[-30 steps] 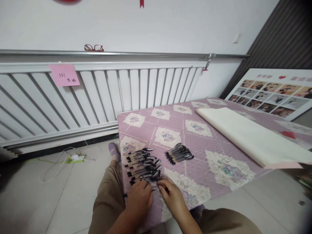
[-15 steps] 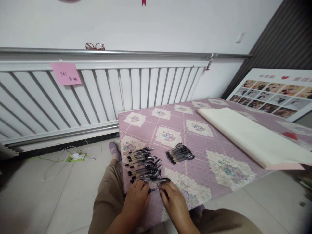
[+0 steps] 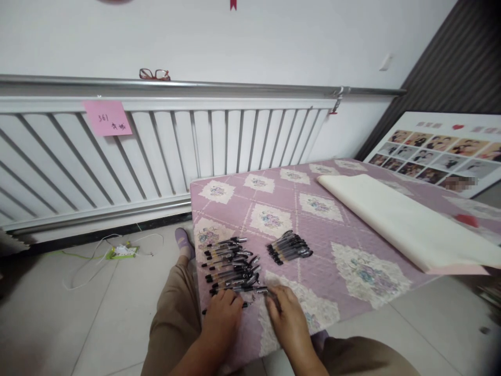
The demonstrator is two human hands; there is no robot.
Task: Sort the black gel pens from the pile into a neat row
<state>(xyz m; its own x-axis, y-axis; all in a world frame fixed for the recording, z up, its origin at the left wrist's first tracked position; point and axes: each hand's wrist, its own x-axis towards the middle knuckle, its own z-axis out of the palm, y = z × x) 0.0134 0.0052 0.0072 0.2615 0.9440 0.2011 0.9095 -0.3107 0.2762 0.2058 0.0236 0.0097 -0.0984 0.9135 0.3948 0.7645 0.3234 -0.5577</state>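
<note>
My left hand (image 3: pixel 224 317) rests closed over a black pen (image 3: pixel 245 304) near the table's front edge. The end of that pen sticks out to the right of the fingers. Just across from it, my right hand (image 3: pixel 288 313) has its fingers curled together at the end of a dark pen cap (image 3: pixel 261 290), which points left; the fingertips are partly hidden. Beyond the left hand lies a loose column of black pens (image 3: pixel 230 271), pointing sideways. To its right sits a neater bundle of black pens (image 3: pixel 289 248), lying close side by side.
A purple floral cloth (image 3: pixel 266 188) covers the table. A large cream sheet (image 3: pixel 391 214) lies on its right side, near a photo board (image 3: pixel 434 151). Behind stands a white radiator (image 3: pixel 219 141) with a pink note (image 3: pixel 107 118) and glasses (image 3: pixel 154 74). A power strip (image 3: pixel 123 251) lies on the floor.
My right hand has moved a little to the right, away from the left hand, widening the space between them. The left hand and both groups of pens have barely moved.
</note>
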